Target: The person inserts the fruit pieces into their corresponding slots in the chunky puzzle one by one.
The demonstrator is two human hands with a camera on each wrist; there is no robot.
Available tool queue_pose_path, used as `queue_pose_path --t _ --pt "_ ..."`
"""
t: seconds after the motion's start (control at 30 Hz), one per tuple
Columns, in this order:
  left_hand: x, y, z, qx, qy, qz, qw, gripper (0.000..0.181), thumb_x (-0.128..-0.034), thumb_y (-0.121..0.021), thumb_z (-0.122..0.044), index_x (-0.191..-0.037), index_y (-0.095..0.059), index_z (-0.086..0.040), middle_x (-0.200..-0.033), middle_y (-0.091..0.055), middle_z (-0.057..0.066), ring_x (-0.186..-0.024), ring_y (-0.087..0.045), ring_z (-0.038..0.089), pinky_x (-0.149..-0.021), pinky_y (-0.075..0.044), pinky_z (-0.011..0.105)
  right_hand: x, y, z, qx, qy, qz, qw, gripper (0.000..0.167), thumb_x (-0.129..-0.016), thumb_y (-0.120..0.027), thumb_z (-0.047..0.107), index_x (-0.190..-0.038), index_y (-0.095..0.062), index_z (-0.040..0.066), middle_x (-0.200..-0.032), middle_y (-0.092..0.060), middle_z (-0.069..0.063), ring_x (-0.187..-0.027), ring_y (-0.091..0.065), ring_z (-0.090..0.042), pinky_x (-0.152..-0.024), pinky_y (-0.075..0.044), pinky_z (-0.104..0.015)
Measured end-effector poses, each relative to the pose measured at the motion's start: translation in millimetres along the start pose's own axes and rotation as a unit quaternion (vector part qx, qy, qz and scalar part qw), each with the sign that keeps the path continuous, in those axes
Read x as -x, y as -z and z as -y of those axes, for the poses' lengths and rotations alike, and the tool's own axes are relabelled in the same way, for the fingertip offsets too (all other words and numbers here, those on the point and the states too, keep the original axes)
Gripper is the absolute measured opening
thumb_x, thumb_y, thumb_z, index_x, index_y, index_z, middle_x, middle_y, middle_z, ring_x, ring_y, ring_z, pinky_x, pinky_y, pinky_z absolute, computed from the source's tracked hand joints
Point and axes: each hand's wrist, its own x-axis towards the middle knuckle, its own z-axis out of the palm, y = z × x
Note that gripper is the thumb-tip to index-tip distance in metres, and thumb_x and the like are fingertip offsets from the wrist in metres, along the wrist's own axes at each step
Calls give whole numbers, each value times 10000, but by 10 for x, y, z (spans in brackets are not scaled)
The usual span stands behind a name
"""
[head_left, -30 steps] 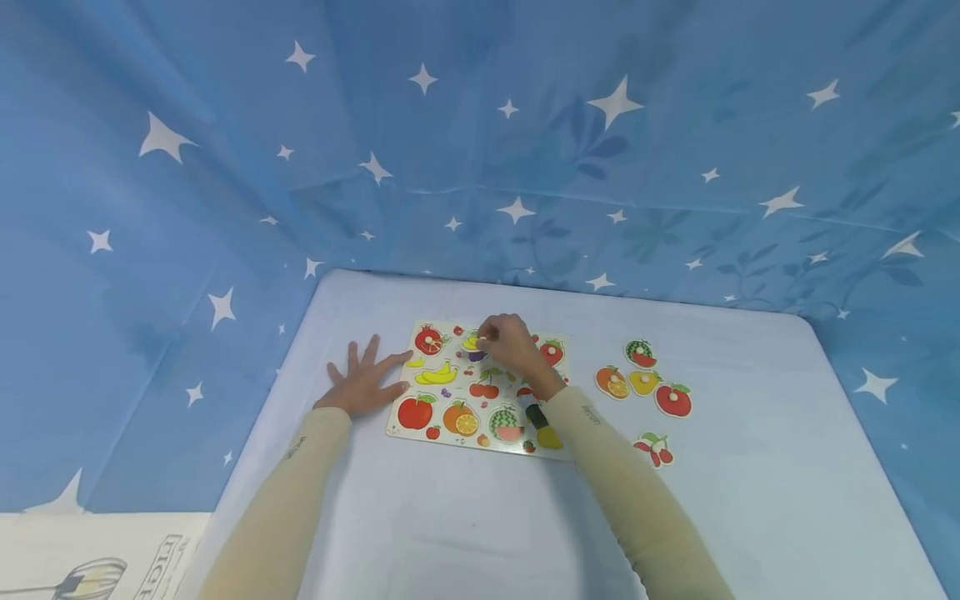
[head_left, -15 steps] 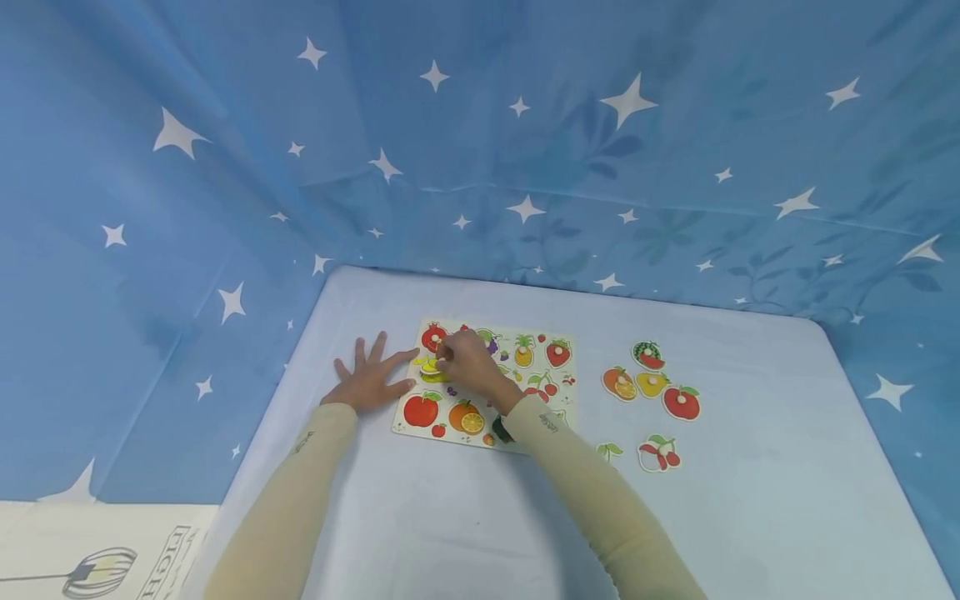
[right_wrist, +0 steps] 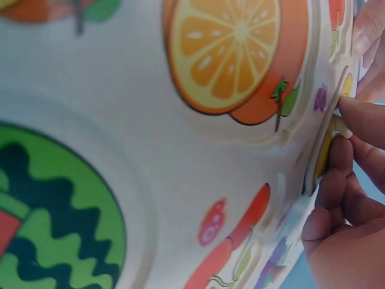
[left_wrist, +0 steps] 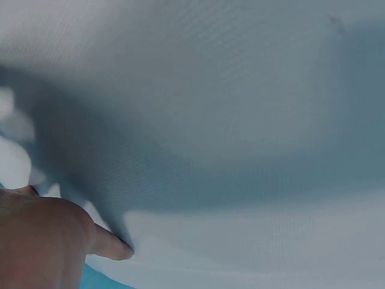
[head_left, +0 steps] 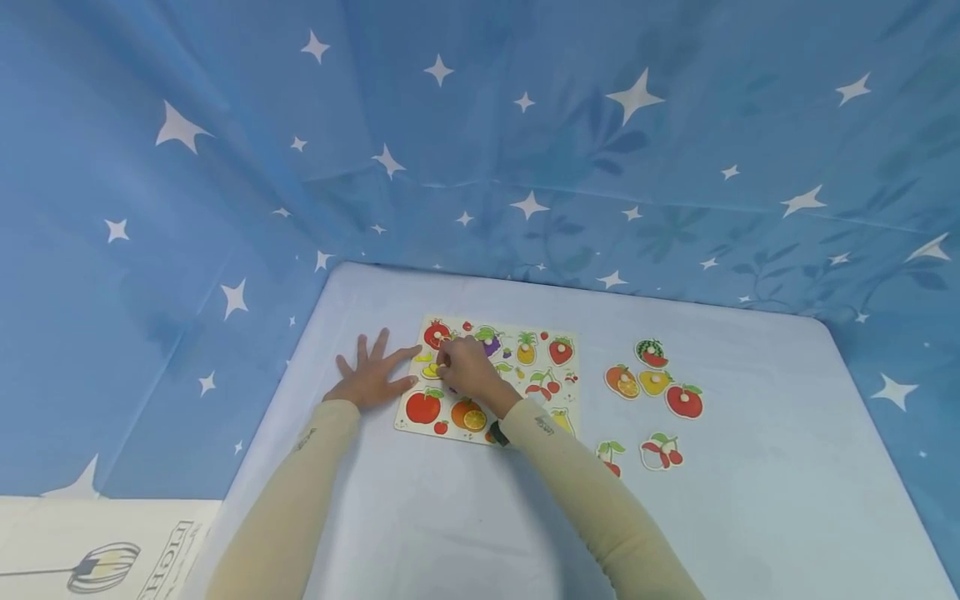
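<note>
The right hand pinches a yellow piece by its pale knob between thumb and fingers, over the nine o'clock part of a fruit puzzle board; whether the piece is fully seated I cannot tell. The left hand rests with fingers spread on the tabletop at the board's nine o'clock, thumb and forefinger reaching its edge. On the board, a pomegranate piece sits at ten o'clock, a grape piece at twelve and a strawberry piece near two. Well apart at three o'clock lies a pear piece, with a watermelon piece at its twelve, an orange piece at its nine and an apple piece at its four. Toward the board's four o'clock are a leafy red piece and a cherry piece, partly hidden by the right sleeve
</note>
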Motion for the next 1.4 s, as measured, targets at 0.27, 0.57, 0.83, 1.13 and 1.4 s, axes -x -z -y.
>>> queue_pose_path --t 0.27,0.57,0.83,1.13,1.4 --pt "9 8 -21 48 29 18 10000 678 -1063 -625 -477 -1677 -385 -321 -1771 47 245 -1554 154 601 -1094 72 886 2 24 56 44 -177 220 9996 52 -1007 -776 141 -986 -743 108 -898 -647 21 -859 -589 -163 -709 -525 -258" --pt "-20 -3 -33 -10 78 -17 10000 685 -1061 -622 -476 -1682 -373 -329 -1774 43 236 -1559 148 592 -1102 79 877 -6 41 57 95 -241 265 9993 56 -1012 -774 159 -1005 -745 112 -894 -665 26 -778 -605 -141 -631 -513 -228" --pt "-18 -11 -26 5 86 2 10000 684 -1060 -621 -484 -1680 -375 -331 -1773 51 236 -1558 156 591 -1100 81 879 0 69 36 -231 -296 410 9985 83 -1017 -770 173 -1057 -744 106 -905 -659 16 -758 -626 -144 -644 -533 -245" --pt "-1 -7 -40 18 81 60 9999 679 -1065 -609 -494 -1681 -374 -331 -1773 67 233 -1558 174 583 -1104 79 876 49 169 -86 -880 -88 206 9959 299 -1017 -749 172 -1296 -740 66 -1238 -680 -55 -1122 -613 -215 -990 -551 -400" --pt "10 10 -47 -6 171 58 9998 693 -1058 -618 -496 -1682 -371 -327 -1774 63 228 -1560 169 580 -1109 78 871 107 313 -155 -968 113 93 9952 424 -1027 -734 189 -1427 -681 57 -1366 -656 -115 -1108 -620 -244 -967 -553 -435"
